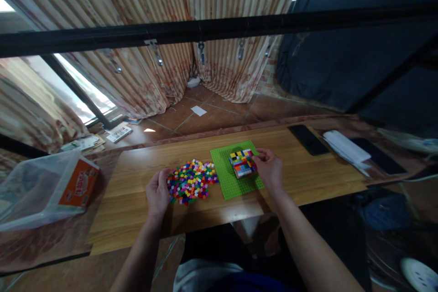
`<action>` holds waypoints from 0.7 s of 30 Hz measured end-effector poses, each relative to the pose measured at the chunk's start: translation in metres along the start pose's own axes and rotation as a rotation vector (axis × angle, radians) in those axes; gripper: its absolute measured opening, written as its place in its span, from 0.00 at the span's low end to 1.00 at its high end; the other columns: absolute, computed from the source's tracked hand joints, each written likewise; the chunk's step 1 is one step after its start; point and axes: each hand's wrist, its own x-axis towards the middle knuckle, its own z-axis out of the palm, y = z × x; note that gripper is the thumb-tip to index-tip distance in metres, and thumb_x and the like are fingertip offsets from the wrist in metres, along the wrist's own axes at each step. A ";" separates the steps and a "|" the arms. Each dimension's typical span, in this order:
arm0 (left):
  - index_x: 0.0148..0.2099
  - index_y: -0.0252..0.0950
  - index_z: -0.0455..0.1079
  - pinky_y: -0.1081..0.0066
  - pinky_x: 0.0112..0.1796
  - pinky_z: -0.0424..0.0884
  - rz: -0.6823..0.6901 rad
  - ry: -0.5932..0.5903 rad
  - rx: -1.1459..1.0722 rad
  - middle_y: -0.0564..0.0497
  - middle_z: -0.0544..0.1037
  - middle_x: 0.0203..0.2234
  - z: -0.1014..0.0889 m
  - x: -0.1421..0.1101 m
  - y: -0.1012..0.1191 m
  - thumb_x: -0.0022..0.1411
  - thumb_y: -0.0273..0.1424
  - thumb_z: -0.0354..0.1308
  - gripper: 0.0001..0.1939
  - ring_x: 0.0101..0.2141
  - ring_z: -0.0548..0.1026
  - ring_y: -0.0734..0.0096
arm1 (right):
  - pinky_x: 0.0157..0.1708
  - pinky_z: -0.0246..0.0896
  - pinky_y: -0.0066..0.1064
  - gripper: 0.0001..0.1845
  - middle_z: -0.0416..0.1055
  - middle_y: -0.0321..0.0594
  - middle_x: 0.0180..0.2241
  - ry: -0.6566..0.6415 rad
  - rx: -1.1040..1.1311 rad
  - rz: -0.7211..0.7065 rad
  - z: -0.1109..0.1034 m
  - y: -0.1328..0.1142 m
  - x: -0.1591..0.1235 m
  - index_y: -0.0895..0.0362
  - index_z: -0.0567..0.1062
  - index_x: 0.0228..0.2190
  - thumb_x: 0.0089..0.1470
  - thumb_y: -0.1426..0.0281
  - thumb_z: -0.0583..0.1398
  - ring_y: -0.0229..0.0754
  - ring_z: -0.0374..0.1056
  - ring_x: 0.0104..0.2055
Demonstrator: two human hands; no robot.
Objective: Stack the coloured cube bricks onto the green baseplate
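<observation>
A green baseplate (227,178) lies on the wooden table (137,191), with a multicoloured block of small bricks (242,163) built on it. My right hand (270,169) rests at the block's right side, its fingers curled and pinching at the block's edge. A loose pile of small coloured bricks (191,181) lies just left of the baseplate. My left hand (157,190) sits at the pile's left edge with fingers curled down onto the bricks; whether it holds one is hidden.
Two dark phones (308,139) (378,157) and a white flat object (345,146) lie at the table's right end. A clear plastic bin with an orange box (80,182) stands to the left. Curtains and tiled floor lie beyond the table.
</observation>
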 end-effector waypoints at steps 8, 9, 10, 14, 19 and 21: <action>0.37 0.34 0.77 0.69 0.38 0.71 0.018 0.002 -0.015 0.47 0.81 0.32 0.001 0.001 0.002 0.63 0.46 0.50 0.22 0.36 0.77 0.63 | 0.31 0.66 0.35 0.19 0.77 0.44 0.28 0.014 0.050 0.006 -0.007 -0.004 -0.003 0.59 0.78 0.39 0.47 0.61 0.61 0.44 0.71 0.28; 0.37 0.34 0.77 0.69 0.38 0.71 0.022 0.001 -0.015 0.47 0.81 0.33 0.001 0.001 0.001 0.63 0.46 0.51 0.22 0.36 0.77 0.63 | 0.32 0.66 0.36 0.19 0.78 0.45 0.29 0.041 0.089 0.009 -0.010 -0.002 -0.004 0.60 0.78 0.38 0.48 0.60 0.60 0.44 0.72 0.30; 0.37 0.34 0.77 0.69 0.38 0.71 0.030 0.002 -0.009 0.47 0.81 0.33 0.001 0.001 0.001 0.63 0.45 0.51 0.21 0.37 0.77 0.63 | 0.34 0.67 0.37 0.19 0.78 0.46 0.31 0.080 0.114 0.008 -0.012 0.001 -0.004 0.60 0.78 0.37 0.48 0.59 0.60 0.45 0.72 0.32; 0.37 0.35 0.77 0.69 0.38 0.71 0.051 0.007 0.037 0.48 0.81 0.33 0.001 0.001 0.000 0.63 0.44 0.50 0.20 0.37 0.77 0.63 | 0.39 0.67 0.39 0.20 0.79 0.48 0.33 0.112 0.161 0.046 -0.016 0.010 0.000 0.60 0.79 0.33 0.45 0.56 0.62 0.46 0.72 0.35; 0.35 0.35 0.77 0.71 0.35 0.69 0.051 0.013 0.034 0.49 0.80 0.30 0.001 0.001 0.001 0.62 0.43 0.50 0.20 0.34 0.76 0.65 | 0.32 0.68 0.36 0.24 0.78 0.45 0.28 0.003 0.219 0.123 -0.001 0.009 0.012 0.60 0.79 0.29 0.41 0.51 0.64 0.44 0.72 0.30; 0.35 0.35 0.77 0.71 0.35 0.69 0.053 0.011 0.027 0.49 0.80 0.29 0.001 0.001 0.001 0.62 0.44 0.51 0.20 0.33 0.76 0.65 | 0.29 0.67 0.35 0.24 0.78 0.44 0.26 -0.024 0.221 0.141 0.005 0.008 0.015 0.60 0.79 0.27 0.39 0.50 0.64 0.43 0.72 0.27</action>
